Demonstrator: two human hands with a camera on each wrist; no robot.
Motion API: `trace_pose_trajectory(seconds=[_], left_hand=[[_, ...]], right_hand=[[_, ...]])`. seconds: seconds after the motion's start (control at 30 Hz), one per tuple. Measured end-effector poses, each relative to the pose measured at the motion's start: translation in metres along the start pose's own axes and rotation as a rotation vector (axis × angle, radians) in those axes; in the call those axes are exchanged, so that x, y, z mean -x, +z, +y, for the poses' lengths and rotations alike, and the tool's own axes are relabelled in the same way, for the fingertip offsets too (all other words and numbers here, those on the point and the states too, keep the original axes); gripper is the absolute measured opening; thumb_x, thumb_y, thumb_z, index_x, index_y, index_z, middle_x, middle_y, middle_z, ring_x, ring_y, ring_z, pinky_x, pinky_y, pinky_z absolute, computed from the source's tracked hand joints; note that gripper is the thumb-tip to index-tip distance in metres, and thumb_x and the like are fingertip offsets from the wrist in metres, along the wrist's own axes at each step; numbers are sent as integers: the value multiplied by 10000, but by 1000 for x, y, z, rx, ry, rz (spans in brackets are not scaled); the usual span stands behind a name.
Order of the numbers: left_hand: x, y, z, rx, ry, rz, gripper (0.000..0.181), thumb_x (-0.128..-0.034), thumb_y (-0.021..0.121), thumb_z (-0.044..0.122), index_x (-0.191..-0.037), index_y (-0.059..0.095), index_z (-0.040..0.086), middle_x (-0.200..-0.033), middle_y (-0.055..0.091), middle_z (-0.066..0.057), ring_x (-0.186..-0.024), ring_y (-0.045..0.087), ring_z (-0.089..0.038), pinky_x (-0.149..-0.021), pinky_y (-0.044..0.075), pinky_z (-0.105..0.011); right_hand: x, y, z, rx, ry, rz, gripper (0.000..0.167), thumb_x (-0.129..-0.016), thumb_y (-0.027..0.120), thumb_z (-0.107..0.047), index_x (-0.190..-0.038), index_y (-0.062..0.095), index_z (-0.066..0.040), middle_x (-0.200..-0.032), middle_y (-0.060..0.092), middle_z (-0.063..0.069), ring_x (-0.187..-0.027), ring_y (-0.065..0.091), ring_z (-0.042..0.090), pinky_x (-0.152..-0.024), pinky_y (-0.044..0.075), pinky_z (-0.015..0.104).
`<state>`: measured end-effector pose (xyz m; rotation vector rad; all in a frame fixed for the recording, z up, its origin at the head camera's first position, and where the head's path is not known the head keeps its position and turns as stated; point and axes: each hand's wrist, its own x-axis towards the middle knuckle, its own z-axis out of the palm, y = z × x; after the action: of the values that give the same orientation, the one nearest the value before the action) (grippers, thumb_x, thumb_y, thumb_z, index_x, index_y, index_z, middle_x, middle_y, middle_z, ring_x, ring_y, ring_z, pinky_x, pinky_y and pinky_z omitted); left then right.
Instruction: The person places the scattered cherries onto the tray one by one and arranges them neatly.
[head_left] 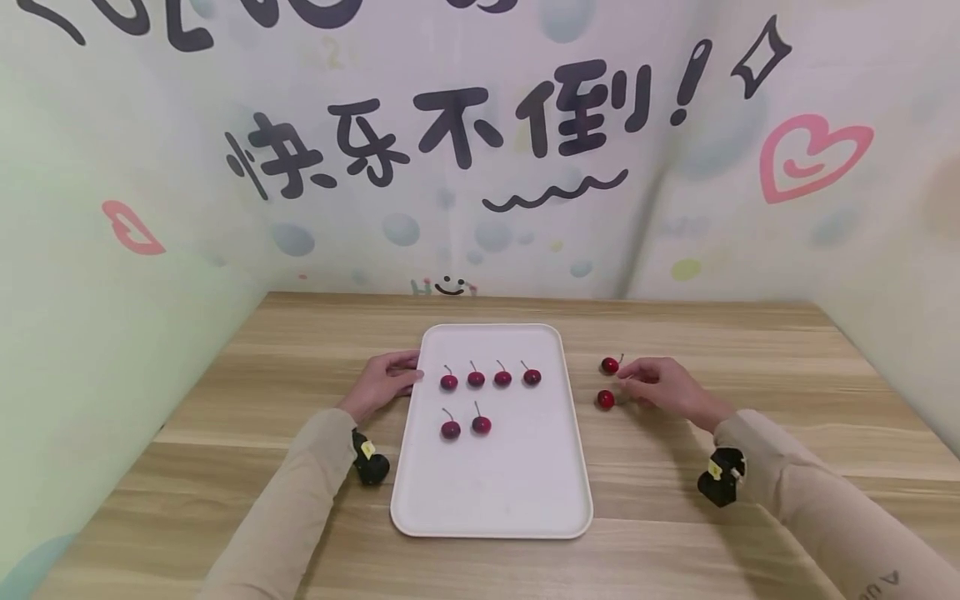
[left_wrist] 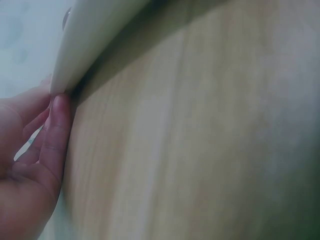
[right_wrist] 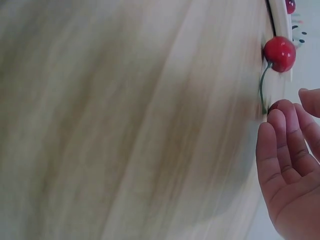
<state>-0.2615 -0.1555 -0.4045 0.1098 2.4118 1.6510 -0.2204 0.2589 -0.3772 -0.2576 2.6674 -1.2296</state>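
Note:
My left hand holds the left rim of a white rectangular tray; the left wrist view shows thumb and fingers pinching that edge. On the tray, several dark red cherries with stems stand in an upper row, among them one cherry at its right end. Below them are two more, including a cherry. To the right of the tray, a far cherry and a nearer cherry lie on the table. My right hand is just beside these two, thumb and fingers apart in the right wrist view.
The wood-grain table carries the tray near its middle. A printed cloth wall rises behind the table's back edge, with more wall on both sides. Each wrist wears a small black device.

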Motion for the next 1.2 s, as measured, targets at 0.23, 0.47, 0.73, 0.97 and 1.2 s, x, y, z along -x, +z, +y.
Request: trace_pose_trajectory(seconds=[0.23,0.47,0.73,0.97,1.2], left_hand=[[1,1,0,8,15,-4,474,-852,587,96,-1287,428,-5,-1196,498,-202,-1009,540,-265,-749,518,-283],[2,0,0,8,6,-3,471,-855,585,106,-1288,429,2,-1203,498,-196,-1014,538,-264,-752,518,-283],[0,1,-1,18,11,-8,474,-855,585,105,-1288,427,-4,-1197,497,-204,-1014,538,-267,-752,518,-283],[0,1,-1,34,4,-15,479,-857,582,103,-1295,418,-2,-1205,490,-202,-1020,535,-266,-757,516,-282],[-1,1,-2,41,5,-12,479,-855,583,97,-1294,419,1,-1200,492,-203,-1013,536,-263,-754,517,-282]], right_hand=[[-1,-1,5,15,25,-8,257,-867,559,-127,-1059,578,43,-887,624,99,-693,538,169,-586,493,258],[-2,0,9,18,-5,-47,232,-856,575,-122,-1030,593,30,-874,627,72,-708,531,160,-569,481,238],[-2,1,11,41,-75,-101,216,-832,604,-118,-1007,611,7,-917,616,80,-783,508,153,-630,460,221],[-1,4,12,14,-114,-140,227,-792,656,-122,-982,618,-2,-798,559,45,-731,475,133,-619,424,196],[-3,8,14,60,-137,-139,166,-796,653,-125,-927,629,-26,-752,524,13,-700,447,128,-596,395,199]])
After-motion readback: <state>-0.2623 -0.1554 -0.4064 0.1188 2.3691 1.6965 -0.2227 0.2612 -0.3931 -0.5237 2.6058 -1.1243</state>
